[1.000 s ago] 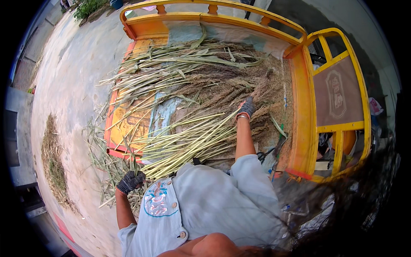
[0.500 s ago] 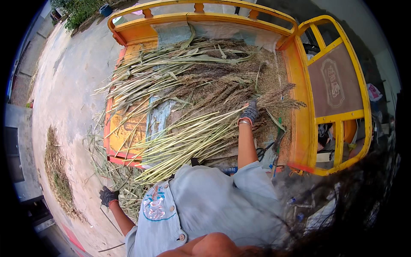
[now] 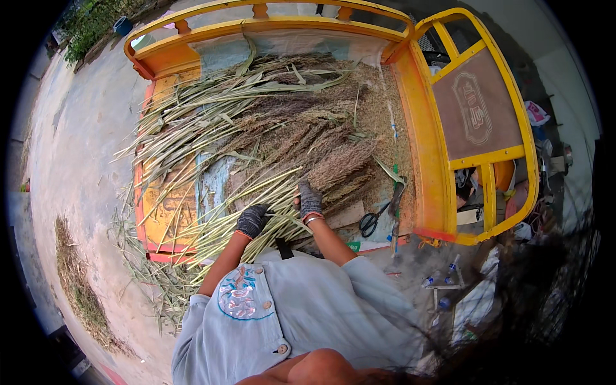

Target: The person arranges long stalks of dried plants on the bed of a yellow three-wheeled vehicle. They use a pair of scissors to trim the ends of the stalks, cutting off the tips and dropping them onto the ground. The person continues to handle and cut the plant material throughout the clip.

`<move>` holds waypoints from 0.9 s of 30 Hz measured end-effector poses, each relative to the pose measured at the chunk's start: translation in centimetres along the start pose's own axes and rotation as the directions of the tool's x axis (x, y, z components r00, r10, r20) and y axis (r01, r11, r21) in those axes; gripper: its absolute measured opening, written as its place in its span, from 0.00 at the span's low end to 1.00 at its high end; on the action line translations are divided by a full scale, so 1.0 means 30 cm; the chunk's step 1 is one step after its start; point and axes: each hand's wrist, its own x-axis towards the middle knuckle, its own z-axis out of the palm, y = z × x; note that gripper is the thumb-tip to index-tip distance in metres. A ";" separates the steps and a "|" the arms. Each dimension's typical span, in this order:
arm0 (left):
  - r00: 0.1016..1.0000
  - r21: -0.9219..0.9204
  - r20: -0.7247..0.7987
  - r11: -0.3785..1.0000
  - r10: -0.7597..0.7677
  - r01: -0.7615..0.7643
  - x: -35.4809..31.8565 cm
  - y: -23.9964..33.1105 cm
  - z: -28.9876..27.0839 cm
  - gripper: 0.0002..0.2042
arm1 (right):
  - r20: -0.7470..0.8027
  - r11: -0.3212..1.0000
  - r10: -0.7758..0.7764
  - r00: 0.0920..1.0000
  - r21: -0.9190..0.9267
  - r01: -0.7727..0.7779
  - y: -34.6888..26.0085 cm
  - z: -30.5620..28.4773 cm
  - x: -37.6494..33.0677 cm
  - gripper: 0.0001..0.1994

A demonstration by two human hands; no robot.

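Note:
Both my hands wear dark grey knitted gloves. My right hand (image 3: 310, 199) is closed round the sorghum stalks (image 3: 273, 199) just below their seed heads. To its left, my left hand (image 3: 253, 221) is closed on the same stalks lower down; its fingertips are partly hidden among them. The brownish seed heads (image 3: 343, 167) fan out to the right of my right hand, over the cargo bed. Pale green cut ends of the stalks point to the lower left, past the bed's edge. Another layer of sorghum with leaves (image 3: 205, 106) lies farther back.
The yellow cargo bed (image 3: 414, 141) has a railing (image 3: 282, 25) at the back and a yellow frame (image 3: 507, 96) at the right. Black-handled scissors (image 3: 369, 224) lie right of my right hand. Loose seed covers the bed's right part. Dry stalks (image 3: 83, 289) lie on the concrete floor.
My left hand has come up from beside the bed onto the stalks. My right hand has moved left and nearer, drawing the seed heads back from the bed's right side. The scissors now show more fully.

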 end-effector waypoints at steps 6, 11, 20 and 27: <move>0.981 0.070 -0.162 0.990 -0.110 0.123 0.148 -0.163 -0.028 0.19 | -0.050 0.978 0.154 0.987 -0.134 -0.160 -0.021 0.047 0.176 0.17; 0.896 0.357 -0.071 0.827 -0.439 0.434 0.271 -0.251 -0.047 0.19 | -0.050 0.932 0.093 0.994 -0.348 -0.104 -0.009 0.060 0.277 0.20; 0.907 0.223 0.080 0.894 -0.414 0.389 0.376 -0.292 0.081 0.13 | -0.027 0.829 0.063 0.998 -0.555 -0.067 0.042 0.037 0.352 0.17; 0.994 -0.040 -0.058 0.995 -0.090 0.088 0.339 -0.123 0.095 0.19 | 0.148 0.837 -0.029 0.989 -0.537 0.105 0.111 -0.036 0.303 0.25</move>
